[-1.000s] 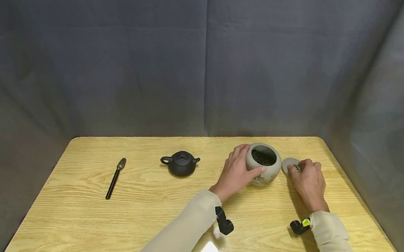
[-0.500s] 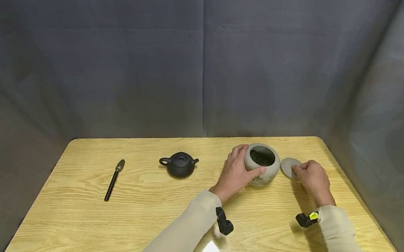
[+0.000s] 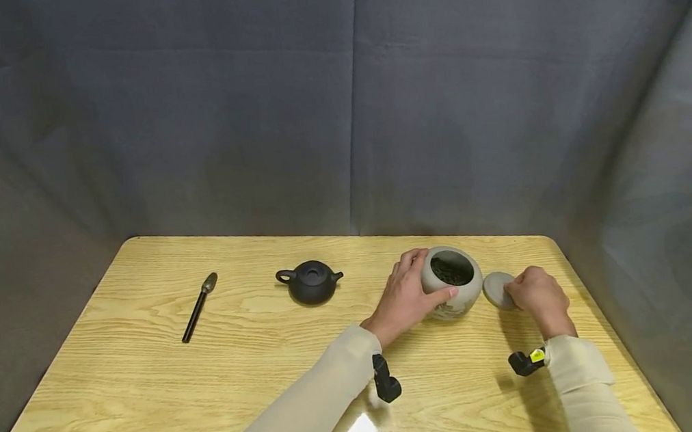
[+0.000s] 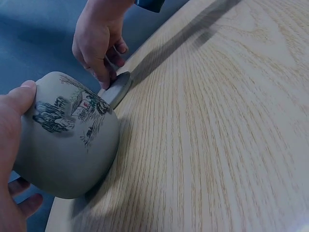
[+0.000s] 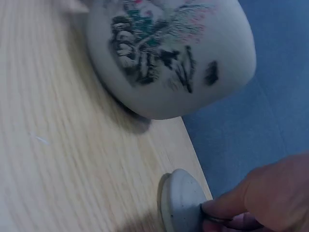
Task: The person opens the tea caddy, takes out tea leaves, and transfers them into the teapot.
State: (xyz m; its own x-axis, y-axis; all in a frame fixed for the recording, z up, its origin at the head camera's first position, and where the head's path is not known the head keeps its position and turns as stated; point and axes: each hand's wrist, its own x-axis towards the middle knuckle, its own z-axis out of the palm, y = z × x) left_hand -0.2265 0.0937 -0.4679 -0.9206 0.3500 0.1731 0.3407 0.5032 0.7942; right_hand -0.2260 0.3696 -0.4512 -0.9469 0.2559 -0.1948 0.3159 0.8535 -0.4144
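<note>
My left hand (image 3: 404, 300) grips a round grey jar (image 3: 459, 296) around its left side, with the thumb across the front below the mouth. Dark leaf-like contents (image 3: 450, 272) lie inside the uncovered jar. A painted landscape decorates its wall (image 4: 72, 116). Just right of the jar, a flat round grey lid (image 3: 497, 290) is low over the tabletop; whether it lies fully on the wood I cannot tell. The thumb and fingers of my right hand (image 3: 538, 296) pinch the lid on its right side, hiding part of it.
A small black teapot (image 3: 312, 284) stands left of the jar, its spout facing right. Farther left lies a black-handled spoon (image 3: 198, 310). The wooden table (image 3: 152, 397) ends at a grey curtain (image 3: 238, 115) at the back and sides.
My right hand has shifted a little to the right, from over the lid to its right edge. My left hand and the jar have stayed in place.
</note>
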